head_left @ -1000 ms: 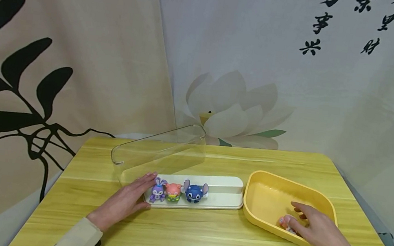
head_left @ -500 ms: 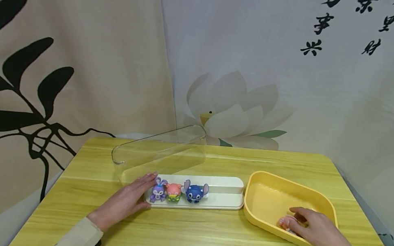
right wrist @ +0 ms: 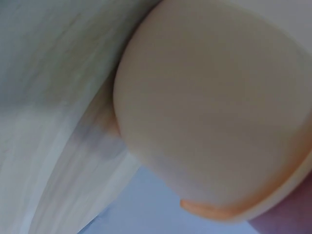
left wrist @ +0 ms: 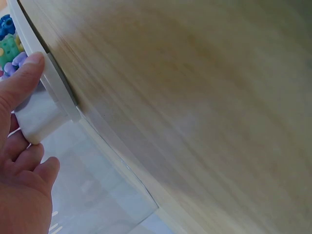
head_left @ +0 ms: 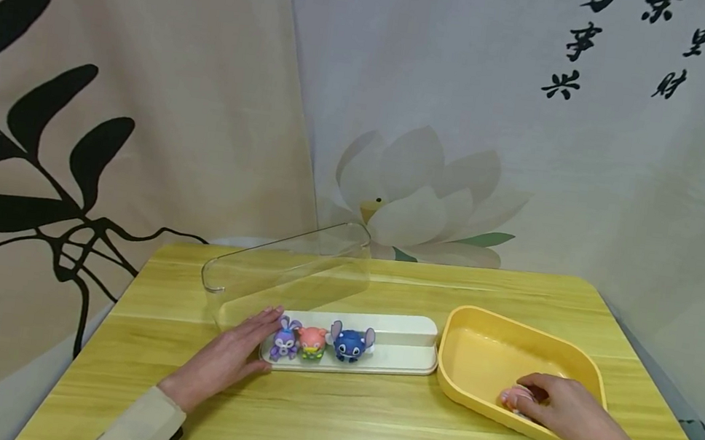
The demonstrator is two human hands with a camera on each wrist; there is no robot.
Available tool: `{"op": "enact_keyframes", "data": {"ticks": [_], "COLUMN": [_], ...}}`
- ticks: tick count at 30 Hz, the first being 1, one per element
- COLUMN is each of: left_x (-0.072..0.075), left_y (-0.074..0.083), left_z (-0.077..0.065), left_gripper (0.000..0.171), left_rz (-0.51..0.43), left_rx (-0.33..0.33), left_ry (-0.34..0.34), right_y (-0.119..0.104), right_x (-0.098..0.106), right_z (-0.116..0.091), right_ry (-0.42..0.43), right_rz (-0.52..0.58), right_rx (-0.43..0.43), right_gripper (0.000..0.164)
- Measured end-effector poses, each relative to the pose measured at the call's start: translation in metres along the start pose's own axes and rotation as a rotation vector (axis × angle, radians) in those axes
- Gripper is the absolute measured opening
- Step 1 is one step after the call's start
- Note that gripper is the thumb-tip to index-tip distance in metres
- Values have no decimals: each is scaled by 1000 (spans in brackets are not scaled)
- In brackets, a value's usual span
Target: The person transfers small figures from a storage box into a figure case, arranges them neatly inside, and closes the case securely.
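Observation:
My left hand [head_left: 223, 360] grips the left end of a long white display base [head_left: 404, 357]; in the left wrist view its thumb lies on the near rim and the fingers bend around the end. Three figurines stand at that end of the base: a purple rabbit [head_left: 285, 340], a pink-and-green one [head_left: 311, 344] and a blue big-eared one [head_left: 350, 344]. Reaching into a yellow tray [head_left: 466, 337], my right hand [head_left: 575, 418] pinches a small pink figurine [head_left: 514, 396], partly hidden by the fingers. Only the outer wall of the yellow tray [right wrist: 204, 107] fills the right wrist view.
A clear plastic cover [head_left: 294, 264] stands tilted on the wooden table [head_left: 327, 430], behind the base. The yellow tray sits close against the base's right end. Printed curtains [head_left: 449, 78] hang behind the table.
My right fingers have closed in on the pink figurine inside the yellow tray. The left hand has stayed on the base, and the standing figurines have not moved.

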State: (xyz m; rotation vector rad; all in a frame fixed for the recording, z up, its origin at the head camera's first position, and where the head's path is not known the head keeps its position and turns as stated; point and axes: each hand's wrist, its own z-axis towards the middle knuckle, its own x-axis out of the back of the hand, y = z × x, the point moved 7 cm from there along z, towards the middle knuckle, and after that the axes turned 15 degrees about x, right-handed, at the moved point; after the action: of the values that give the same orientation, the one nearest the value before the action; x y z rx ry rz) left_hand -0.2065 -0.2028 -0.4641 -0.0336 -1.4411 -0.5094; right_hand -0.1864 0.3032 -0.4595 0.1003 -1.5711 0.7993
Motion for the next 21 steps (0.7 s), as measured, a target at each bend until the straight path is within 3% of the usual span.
{"op": "enact_keyframes", "data": {"ticks": [6,11,16,21], "left_x": [1,1,1,1], "left_y": [0,1,1,1], "left_z": [0,0,1,1], "left_gripper": [74,75,74,74], "left_rz": [3,2,1,7], "left_rx": [-3,-4,-4,5], "left_ry": [5,2,3,-2], "right_y": [-3,-5,-9,-15], "right_x": [2,4,10,19], "right_z": [2,2,-1,-2], "right_ry": [14,52,112,207], "right_rz": [0,60,151,118], "right_rx": [28,7,-15,-9], "right_gripper": [29,30,38,41]}}
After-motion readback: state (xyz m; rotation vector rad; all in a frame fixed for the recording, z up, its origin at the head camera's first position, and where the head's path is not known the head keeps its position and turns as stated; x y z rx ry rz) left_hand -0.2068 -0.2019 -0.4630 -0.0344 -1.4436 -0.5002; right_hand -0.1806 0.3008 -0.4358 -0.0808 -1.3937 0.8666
